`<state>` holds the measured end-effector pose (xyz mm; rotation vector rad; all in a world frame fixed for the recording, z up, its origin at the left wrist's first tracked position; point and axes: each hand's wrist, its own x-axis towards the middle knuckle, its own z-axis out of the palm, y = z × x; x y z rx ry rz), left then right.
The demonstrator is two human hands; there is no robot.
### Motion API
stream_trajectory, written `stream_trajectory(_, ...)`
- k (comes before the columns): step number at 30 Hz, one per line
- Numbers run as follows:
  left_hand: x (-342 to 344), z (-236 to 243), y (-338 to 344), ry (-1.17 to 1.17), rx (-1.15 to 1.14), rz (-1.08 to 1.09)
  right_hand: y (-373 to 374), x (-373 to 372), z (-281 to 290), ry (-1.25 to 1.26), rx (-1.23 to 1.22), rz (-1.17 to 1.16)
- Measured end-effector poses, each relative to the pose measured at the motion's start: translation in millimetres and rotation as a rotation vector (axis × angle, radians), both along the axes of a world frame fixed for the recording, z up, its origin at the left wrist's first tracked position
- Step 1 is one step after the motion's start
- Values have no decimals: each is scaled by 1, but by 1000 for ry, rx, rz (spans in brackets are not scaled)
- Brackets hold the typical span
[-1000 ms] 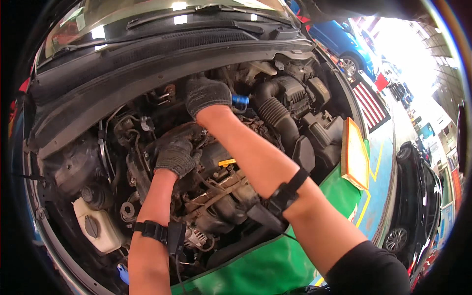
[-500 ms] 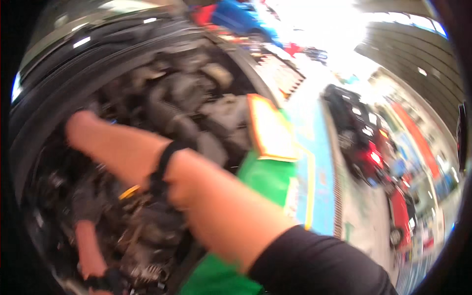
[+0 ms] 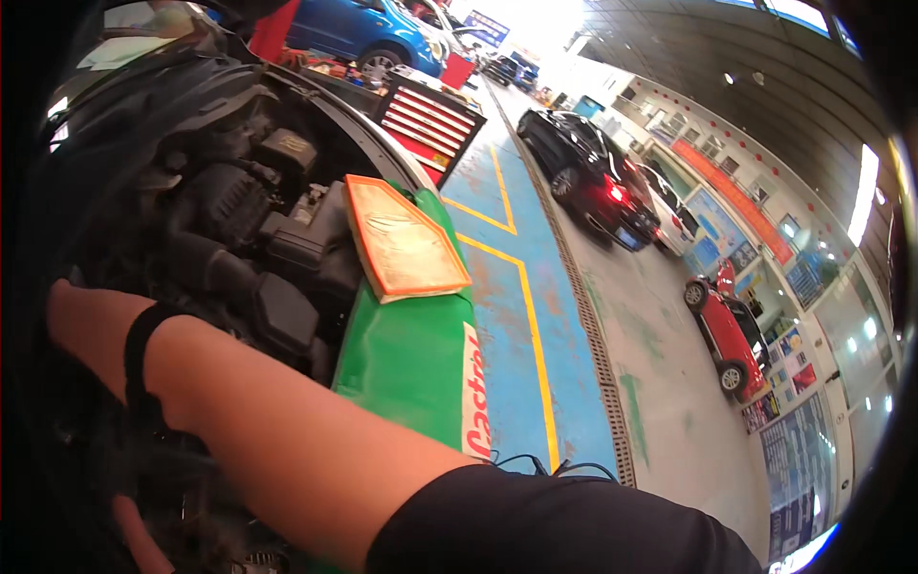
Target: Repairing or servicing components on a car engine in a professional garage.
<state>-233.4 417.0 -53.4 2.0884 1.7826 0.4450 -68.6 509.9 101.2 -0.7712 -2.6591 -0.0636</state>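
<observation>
My bare right forearm (image 3: 258, 411), with a black band round it and a black sleeve above, reaches from the lower right across the engine bay to the far left. Past the wrist my right hand is lost in the dark picture rim, so its fingers and anything in them are hidden. Low at the left shows a strip of my left forearm (image 3: 142, 540); shadow hides that hand among engine parts. An air filter (image 3: 406, 239) with an orange rim and pale pleated face lies on the green fender cover (image 3: 402, 368), right of the black engine housing (image 3: 287, 311).
The raised hood (image 3: 143, 115) spans the upper left. Beyond the fender stands a red and black tool cabinet (image 3: 430, 120), with a blue car (image 3: 368, 33) behind it. A floor grate (image 3: 598, 349) runs alongside; a black car (image 3: 593, 177) and a red car (image 3: 727, 335) stand farther right.
The view has swung right and become sharper. Both arms, the engine bay and the air filter now sit farther left in the picture. The filter still lies on the cover.
</observation>
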Motion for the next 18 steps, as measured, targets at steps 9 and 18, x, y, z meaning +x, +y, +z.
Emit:
stream_trajectory(9, -1, -3, -4, 198, 44, -7, -1, -11, -2, 17, -53, 8)
stream_trajectory(18, 26, 40, -1, 498, 179, -364, 3, -18, 4, 6, -116, 18)
